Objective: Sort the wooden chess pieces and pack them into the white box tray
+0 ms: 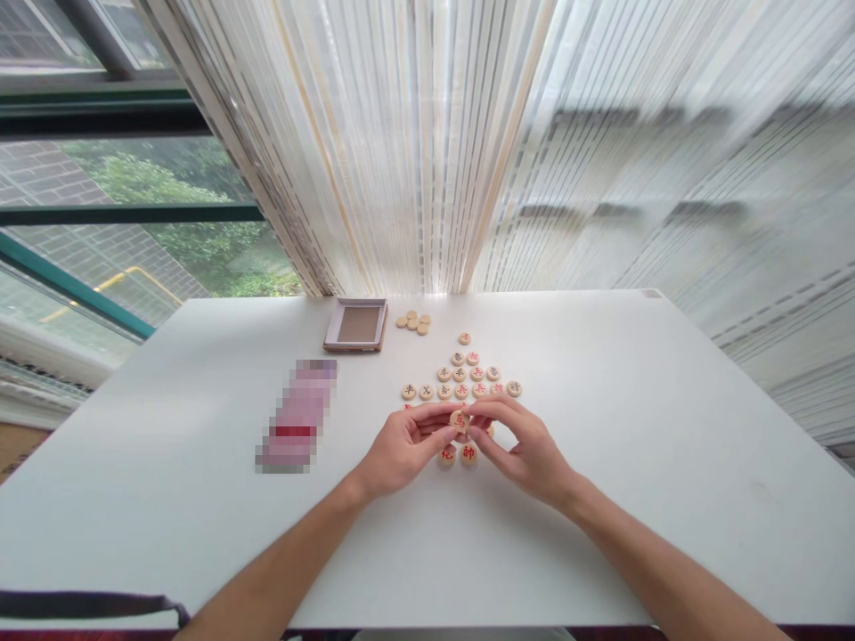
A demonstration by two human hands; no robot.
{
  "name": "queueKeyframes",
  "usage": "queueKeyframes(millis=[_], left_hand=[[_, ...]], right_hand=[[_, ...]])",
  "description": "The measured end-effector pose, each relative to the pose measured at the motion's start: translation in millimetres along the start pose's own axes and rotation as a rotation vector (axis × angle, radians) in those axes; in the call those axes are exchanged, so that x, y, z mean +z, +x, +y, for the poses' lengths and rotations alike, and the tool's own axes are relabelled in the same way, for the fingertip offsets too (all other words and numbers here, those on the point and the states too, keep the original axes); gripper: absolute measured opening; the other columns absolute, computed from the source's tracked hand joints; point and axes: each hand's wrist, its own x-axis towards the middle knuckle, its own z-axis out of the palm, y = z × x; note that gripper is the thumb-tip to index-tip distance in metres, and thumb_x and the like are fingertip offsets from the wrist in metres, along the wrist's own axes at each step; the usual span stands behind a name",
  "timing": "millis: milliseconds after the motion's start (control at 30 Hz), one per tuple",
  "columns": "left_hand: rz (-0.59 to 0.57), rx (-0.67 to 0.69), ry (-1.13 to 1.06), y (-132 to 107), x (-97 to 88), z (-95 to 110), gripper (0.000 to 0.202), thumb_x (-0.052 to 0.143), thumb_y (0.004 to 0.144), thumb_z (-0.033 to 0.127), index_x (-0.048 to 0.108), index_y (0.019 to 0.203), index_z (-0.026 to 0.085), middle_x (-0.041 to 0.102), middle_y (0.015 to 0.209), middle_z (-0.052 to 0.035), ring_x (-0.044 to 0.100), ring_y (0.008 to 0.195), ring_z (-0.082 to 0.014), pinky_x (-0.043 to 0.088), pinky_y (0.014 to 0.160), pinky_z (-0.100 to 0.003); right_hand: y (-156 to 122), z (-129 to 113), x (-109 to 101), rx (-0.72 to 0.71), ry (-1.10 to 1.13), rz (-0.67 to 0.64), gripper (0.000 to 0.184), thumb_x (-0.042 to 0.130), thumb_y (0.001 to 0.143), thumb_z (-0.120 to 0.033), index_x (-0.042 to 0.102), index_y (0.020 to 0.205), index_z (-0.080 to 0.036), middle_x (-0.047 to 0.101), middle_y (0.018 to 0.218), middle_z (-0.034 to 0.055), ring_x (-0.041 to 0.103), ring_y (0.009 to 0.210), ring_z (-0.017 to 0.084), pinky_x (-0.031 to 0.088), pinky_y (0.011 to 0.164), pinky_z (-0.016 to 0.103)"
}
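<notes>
Round wooden Chinese chess pieces (460, 374) with red and black characters lie in rows on the white table (634, 445), narrowing to a single piece at the far end. My left hand (401, 450) and my right hand (525, 445) meet over the near rows. Together they pinch one piece with a red character (460, 420), lifted a little and tilted toward me. Two more red-marked pieces (458, 455) lie just below my fingers. Part of the near rows is hidden behind my hands.
An open, shallow cardboard box (356, 325) sits at the far side, with a small heap of blank-faced pieces (414, 322) beside it. A pink, blurred oblong object (298, 414) lies to the left. Striped curtains and a window stand behind the table.
</notes>
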Motion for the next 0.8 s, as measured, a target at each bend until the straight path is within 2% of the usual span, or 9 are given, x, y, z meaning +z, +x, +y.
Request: queueKeyframes(millis=[133, 367, 600, 800], left_hand=[[0.042, 0.056, 0.116, -2, 1.6, -1, 0.037, 0.068, 0.092, 0.035, 0.065, 0.125, 0.017, 0.075, 0.115, -0.0120, 0.075, 0.097, -0.0236, 0.062, 0.085, -0.035], [0.101, 0.302, 0.464, -6, 3.6, -8, 0.029, 0.065, 0.094, 0.027, 0.062, 0.122, 0.022, 0.075, 0.103, -0.0049, 0.073, 0.089, -0.0169, 0.060, 0.083, -0.030], [0.042, 0.383, 0.544, -7, 2.9, -11, 0.024, 0.060, 0.097, 0.023, 0.060, 0.121, 0.020, 0.074, 0.098, -0.0056, 0.071, 0.083, -0.0158, 0.059, 0.080, -0.030], [-0.032, 0.405, 0.589, -9, 4.6, -10, 0.024, 0.059, 0.097, 0.020, 0.061, 0.120, 0.020, 0.075, 0.100, -0.0071, 0.071, 0.088, -0.0176, 0.058, 0.081, -0.030]], right_hand=[[-1, 0, -1, 0.031, 0.023, -0.009, 0.022, 0.059, 0.096, -0.022, 0.065, 0.117, -0.025, 0.068, 0.102, 0.0072, 0.066, 0.083, 0.019, 0.059, 0.079, 0.037], [-2, 0, 0, 0.167, 0.145, -0.062, 0.019, 0.060, 0.098, -0.024, 0.066, 0.116, -0.024, 0.074, 0.101, 0.0051, 0.071, 0.089, 0.019, 0.059, 0.083, 0.034], [1, -6, -2, 0.273, 0.271, -0.104, 0.015, 0.064, 0.096, -0.032, 0.066, 0.105, -0.022, 0.073, 0.091, 0.0041, 0.071, 0.078, 0.017, 0.059, 0.076, 0.031], [0, -5, -1, 0.322, 0.280, -0.098, 0.018, 0.071, 0.090, -0.037, 0.063, 0.091, -0.021, 0.070, 0.078, 0.0012, 0.068, 0.071, 0.016, 0.057, 0.067, 0.029]])
